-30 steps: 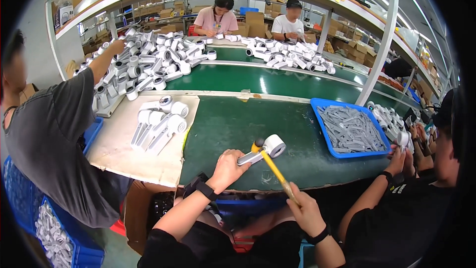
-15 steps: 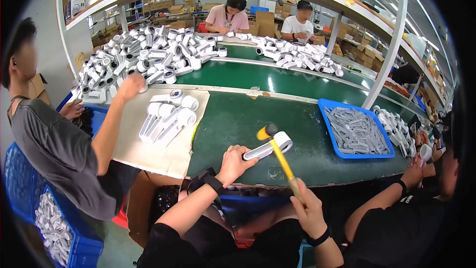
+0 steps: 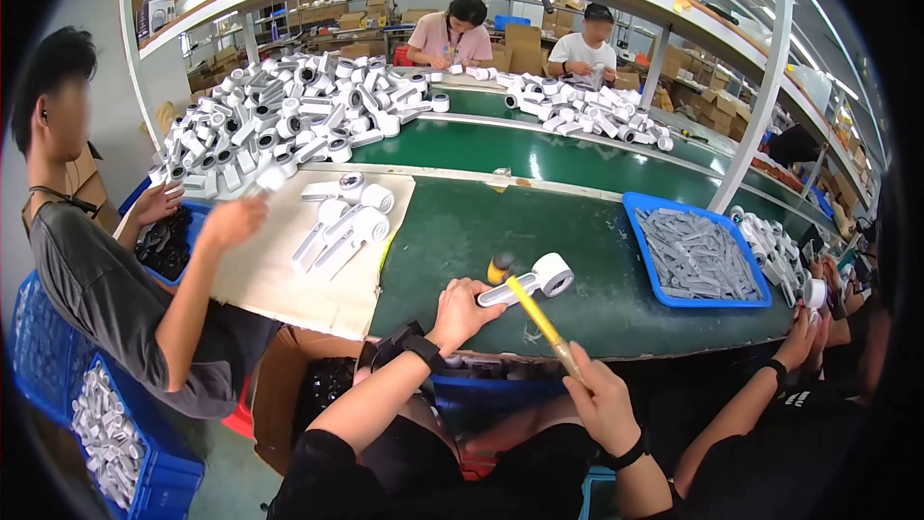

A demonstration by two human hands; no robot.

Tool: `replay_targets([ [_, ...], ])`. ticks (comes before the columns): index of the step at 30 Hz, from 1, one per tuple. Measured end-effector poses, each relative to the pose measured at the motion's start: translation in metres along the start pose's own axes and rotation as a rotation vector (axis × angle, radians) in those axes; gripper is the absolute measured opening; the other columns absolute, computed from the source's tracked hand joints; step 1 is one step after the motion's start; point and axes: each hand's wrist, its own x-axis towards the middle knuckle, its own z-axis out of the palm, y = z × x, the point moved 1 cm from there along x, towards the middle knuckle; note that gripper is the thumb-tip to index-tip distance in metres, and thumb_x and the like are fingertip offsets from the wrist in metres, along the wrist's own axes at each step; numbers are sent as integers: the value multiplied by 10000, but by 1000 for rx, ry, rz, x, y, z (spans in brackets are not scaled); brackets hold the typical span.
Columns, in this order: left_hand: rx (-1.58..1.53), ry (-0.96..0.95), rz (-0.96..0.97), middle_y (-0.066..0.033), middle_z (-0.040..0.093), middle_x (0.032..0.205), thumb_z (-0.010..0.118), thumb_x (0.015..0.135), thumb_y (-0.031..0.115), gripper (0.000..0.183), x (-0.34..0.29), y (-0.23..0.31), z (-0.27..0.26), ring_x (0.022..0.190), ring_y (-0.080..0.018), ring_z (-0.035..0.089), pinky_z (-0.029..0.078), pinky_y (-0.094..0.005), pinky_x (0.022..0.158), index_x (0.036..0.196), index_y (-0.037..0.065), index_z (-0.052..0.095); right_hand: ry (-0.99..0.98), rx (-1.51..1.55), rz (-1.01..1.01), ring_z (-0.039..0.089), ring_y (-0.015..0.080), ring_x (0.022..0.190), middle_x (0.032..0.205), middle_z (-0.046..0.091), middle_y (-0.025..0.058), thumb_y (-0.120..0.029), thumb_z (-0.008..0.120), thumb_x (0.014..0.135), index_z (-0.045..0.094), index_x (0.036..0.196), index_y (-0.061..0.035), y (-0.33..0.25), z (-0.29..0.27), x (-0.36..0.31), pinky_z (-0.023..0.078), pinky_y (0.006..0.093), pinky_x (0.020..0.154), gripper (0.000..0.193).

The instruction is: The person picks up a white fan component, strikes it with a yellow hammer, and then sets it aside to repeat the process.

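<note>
My left hand [image 3: 462,318] is closed around the handle end of a white plastic housing [image 3: 552,275], which looks like a small hand-held fan body with a round head and a grey strip along the handle. It rests at the near side of the green bench, round head pointing right. In my right hand [image 3: 606,406] is a mallet [image 3: 539,316] with a yellow handle and a black-and-yellow head. The mallet's head is at the housing's handle, just right of my left fingers; whether it touches cannot be seen.
Several similar housings [image 3: 351,221] lie on a cardboard sheet [image 3: 255,274] to the left, with a large heap [image 3: 289,116] behind. A blue tray [image 3: 712,301] of grey strips sits right. Co-workers flank me; the left one's hand [image 3: 234,221] moves over the cardboard.
The mallet head has come down and slightly left onto or beside the handle. The housing's round head has turned a little. The left co-worker's hand has moved down from the heap.
</note>
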Motion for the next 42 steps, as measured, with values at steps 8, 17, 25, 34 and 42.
replay_targets([
  [8, 36, 32, 16, -162, 669, 869, 828, 710, 305, 376, 5, 0, -1, 889, -353, 593, 490, -440, 827, 931, 22, 715, -27, -27, -16, 595, 323, 714, 812, 566, 163, -39, 658, 866, 550, 1340, -23, -1, 6, -8, 481, 372, 651, 486],
  [17, 81, 33, 28, -149, 660, 870, 797, 713, 330, 325, 1, -4, -7, 897, -351, 613, 497, -459, 796, 898, 72, 725, 26, 7, -59, 562, 274, 660, 780, 535, 125, -21, 657, 863, 537, 1347, -9, 5, 19, -5, 461, 344, 619, 499],
  [25, 108, -45, 23, -155, 689, 917, 789, 750, 370, 354, 4, 4, -2, 895, -354, 654, 518, -456, 796, 926, 68, 738, 121, 71, 109, 630, 327, 793, 877, 608, 155, -130, 678, 890, 583, 1313, -33, 39, 22, -29, 514, 382, 727, 445],
  [34, 132, 29, 120, -179, 646, 831, 836, 678, 198, 313, 6, -13, 1, 805, -380, 628, 498, -445, 741, 862, -4, 684, 82, 273, 100, 638, 351, 890, 995, 621, 187, -179, 583, 964, 382, 1492, -88, 62, 34, -49, 499, 384, 785, 572],
  [42, 136, 13, 50, -182, 634, 846, 830, 676, 182, 325, 7, -6, -1, 805, -380, 615, 482, -444, 745, 879, -17, 672, 247, 519, 410, 485, 34, 607, 814, 538, -12, -117, 578, 982, 242, 1558, -84, 79, 9, -89, 436, 211, 555, 668],
])
